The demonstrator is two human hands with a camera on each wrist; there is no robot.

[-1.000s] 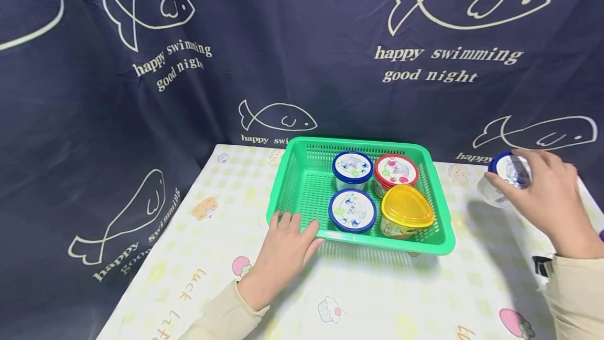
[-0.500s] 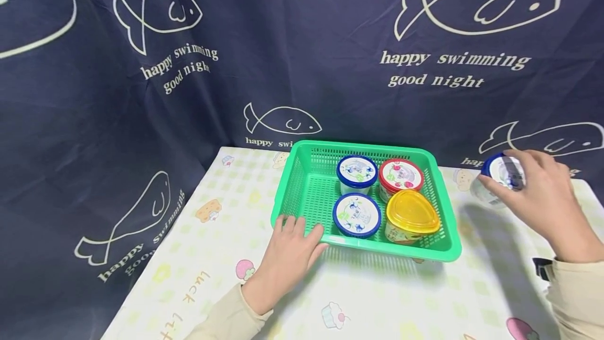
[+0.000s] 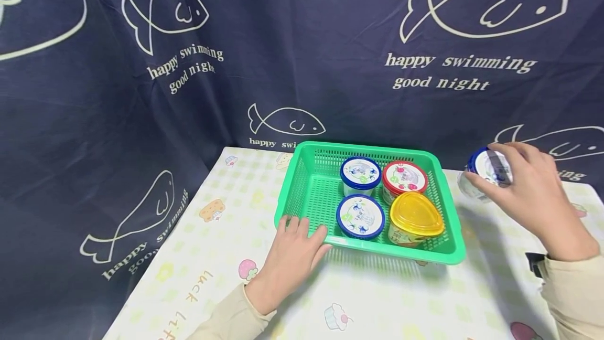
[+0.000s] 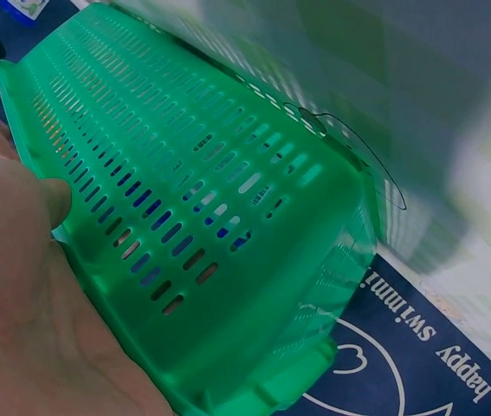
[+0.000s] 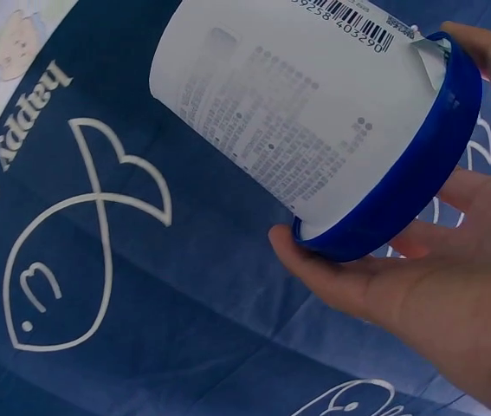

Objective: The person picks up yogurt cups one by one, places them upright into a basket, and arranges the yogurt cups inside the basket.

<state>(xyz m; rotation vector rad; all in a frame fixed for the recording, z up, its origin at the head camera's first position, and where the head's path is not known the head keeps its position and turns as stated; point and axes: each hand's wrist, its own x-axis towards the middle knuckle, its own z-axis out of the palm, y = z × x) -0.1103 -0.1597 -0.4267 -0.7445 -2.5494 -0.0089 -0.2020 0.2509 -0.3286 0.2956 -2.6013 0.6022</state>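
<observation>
To the right of the green basket (image 3: 309, 188), my right hand (image 3: 538, 193) holds a white tub with a blue lid (image 3: 493, 168) by its lid, off the table. In the right wrist view, thumb and fingers pinch the edge of the blue lid (image 5: 410, 178), and a barcode shows on the tub's side. My left hand (image 3: 297, 251) grips the basket's near left rim, its fingers hooked over into the inside. From below, the left wrist view shows the thumb at the rim and the slotted wall of the basket (image 4: 184, 173).
Inside the basket stand two blue-lidded tubs (image 3: 360, 172) (image 3: 360, 216), a red-lidded tub (image 3: 405, 176) and a yellow-lidded tub (image 3: 415, 214). A patterned cloth (image 3: 377, 298) covers the table. Behind it hangs a dark blue curtain (image 3: 283, 56) with white fish drawings.
My right hand has moved left toward the basket with the blue-lidded tub. The head view has shifted slightly. My left hand stays on the basket's rim.
</observation>
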